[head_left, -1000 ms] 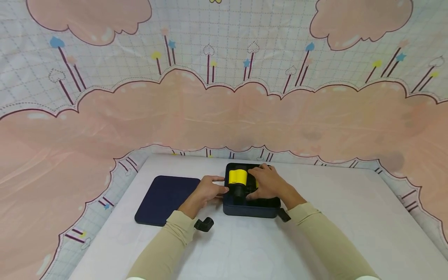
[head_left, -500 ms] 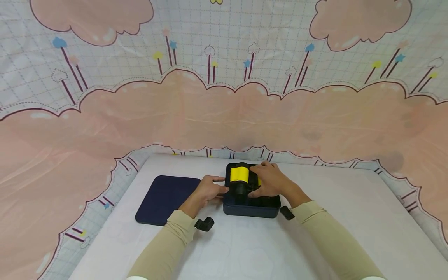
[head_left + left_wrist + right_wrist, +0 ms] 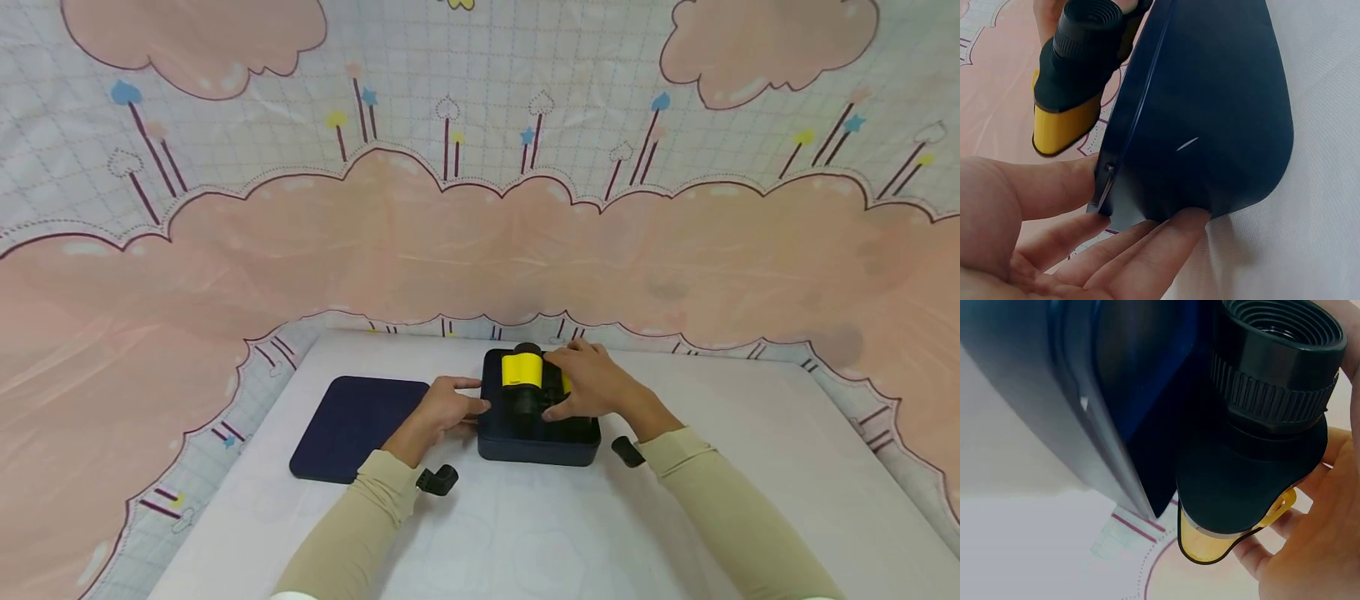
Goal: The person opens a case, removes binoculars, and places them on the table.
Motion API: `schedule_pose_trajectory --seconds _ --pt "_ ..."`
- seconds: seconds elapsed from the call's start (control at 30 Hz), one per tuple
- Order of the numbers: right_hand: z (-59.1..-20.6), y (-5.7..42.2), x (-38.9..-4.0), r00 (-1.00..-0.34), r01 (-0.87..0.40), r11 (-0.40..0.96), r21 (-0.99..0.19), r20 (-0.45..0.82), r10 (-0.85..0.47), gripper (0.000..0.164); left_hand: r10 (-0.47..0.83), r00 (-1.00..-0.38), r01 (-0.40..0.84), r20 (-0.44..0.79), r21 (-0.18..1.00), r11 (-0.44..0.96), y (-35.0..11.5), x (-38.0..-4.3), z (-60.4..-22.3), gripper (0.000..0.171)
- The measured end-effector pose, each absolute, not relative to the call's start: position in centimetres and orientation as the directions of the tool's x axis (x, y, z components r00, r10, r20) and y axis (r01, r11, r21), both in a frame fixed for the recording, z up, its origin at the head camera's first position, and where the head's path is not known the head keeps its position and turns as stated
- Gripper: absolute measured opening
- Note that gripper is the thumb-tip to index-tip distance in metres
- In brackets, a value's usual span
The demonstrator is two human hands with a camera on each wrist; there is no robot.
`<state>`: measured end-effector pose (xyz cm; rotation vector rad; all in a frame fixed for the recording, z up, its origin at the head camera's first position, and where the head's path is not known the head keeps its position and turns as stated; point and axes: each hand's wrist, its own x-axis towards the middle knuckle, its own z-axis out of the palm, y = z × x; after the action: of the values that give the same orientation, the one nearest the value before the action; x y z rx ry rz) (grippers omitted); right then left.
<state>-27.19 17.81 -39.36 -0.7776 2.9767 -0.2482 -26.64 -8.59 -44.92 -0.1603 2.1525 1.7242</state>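
Observation:
My right hand (image 3: 592,379) grips yellow-and-black binoculars (image 3: 522,372) from their right side. They are over the dark blue box (image 3: 540,452), their far end reaching past its back rim. In the right wrist view, the binoculars (image 3: 1254,475) show a ribbed black eyepiece, with fingers round the far side. My left hand (image 3: 448,408) holds the box's left wall: in the left wrist view its thumb (image 3: 1060,184) is at the rim and its fingers lie against the outer side of the box (image 3: 1210,112). The box's inside is partly hidden by the binoculars and right hand.
A dark blue lid (image 3: 352,429) lies flat on the white table (image 3: 510,533), left of the box and partly behind the left forearm. Behind the table hangs a pink-and-white patterned cloth (image 3: 480,250). Small black wrist devices stick out below both hands.
My right hand has lifted the binoculars, and they have shifted right and toward the back of the box. The left hand, box and lid have stayed in place.

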Motion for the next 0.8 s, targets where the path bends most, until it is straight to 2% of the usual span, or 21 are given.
schedule_pose_trajectory --seconds 0.5,0.8 --pt "-38.2 20.0 -26.4 -0.875 -0.477 0.865 -0.155 -0.002 -0.483 0.097 0.160 -0.930 -0.289 -0.330 0.928 0.236 -8.7 -26.8 -45.0 0.056" --pt "-37.9 21.3 -25.7 -0.873 -0.484 0.862 -0.150 0.016 -0.488 0.095 0.183 -0.926 -0.295 -0.329 0.937 0.188 -8.7 -26.7 -45.2 0.058"
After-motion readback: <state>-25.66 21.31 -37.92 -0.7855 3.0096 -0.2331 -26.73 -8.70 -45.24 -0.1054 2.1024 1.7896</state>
